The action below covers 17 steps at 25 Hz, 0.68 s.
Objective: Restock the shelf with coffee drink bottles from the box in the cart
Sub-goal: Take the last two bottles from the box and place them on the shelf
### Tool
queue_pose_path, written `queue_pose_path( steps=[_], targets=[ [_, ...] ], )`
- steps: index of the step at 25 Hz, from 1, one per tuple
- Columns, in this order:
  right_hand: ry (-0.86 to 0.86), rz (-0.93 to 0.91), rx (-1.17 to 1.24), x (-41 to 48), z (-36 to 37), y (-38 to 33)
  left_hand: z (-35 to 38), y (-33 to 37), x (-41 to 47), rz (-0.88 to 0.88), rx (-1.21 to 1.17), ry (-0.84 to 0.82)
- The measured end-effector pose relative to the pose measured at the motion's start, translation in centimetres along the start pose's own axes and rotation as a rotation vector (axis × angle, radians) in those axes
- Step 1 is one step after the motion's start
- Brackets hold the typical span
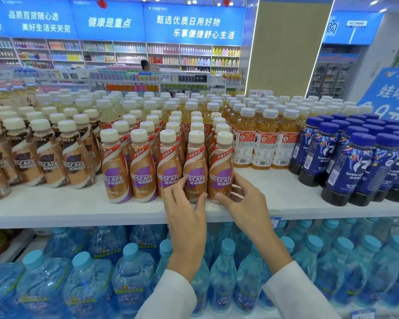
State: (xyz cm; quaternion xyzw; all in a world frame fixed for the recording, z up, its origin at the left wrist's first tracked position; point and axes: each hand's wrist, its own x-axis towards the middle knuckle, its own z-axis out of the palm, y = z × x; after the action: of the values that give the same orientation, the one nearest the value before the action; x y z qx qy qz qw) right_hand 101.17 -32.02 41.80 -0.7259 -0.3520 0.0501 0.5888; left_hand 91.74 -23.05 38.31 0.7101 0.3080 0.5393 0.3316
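Several Nescafe coffee drink bottles with cream caps and purple-brown labels stand in rows on the white shelf. My left hand grips the lower part of the fourth front bottle. My right hand holds the base of the rightmost front bottle, thumb in front and fingers round its right side. Both bottles stand upright on the shelf, close together. The box and the cart are out of view.
Brown-label Nescafe bottles stand to the left, orange tea bottles and dark blue coffee bottles to the right. Blue-capped water bottles fill the lower shelf. A bare strip of shelf runs along the front edge.
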Motion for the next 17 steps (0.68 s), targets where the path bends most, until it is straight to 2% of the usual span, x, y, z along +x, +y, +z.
queue_pose_path(
  steps=[7,17],
  targets=[
    [0.001,0.003,-0.055,0.0,0.6,0.6,0.5,-0.5,-0.1,0.066,0.056,0.043],
    [0.02,-0.001,-0.182,0.0,1.5,1.6,0.7,-0.6,-0.1,0.063,0.108,0.042]
  ],
)
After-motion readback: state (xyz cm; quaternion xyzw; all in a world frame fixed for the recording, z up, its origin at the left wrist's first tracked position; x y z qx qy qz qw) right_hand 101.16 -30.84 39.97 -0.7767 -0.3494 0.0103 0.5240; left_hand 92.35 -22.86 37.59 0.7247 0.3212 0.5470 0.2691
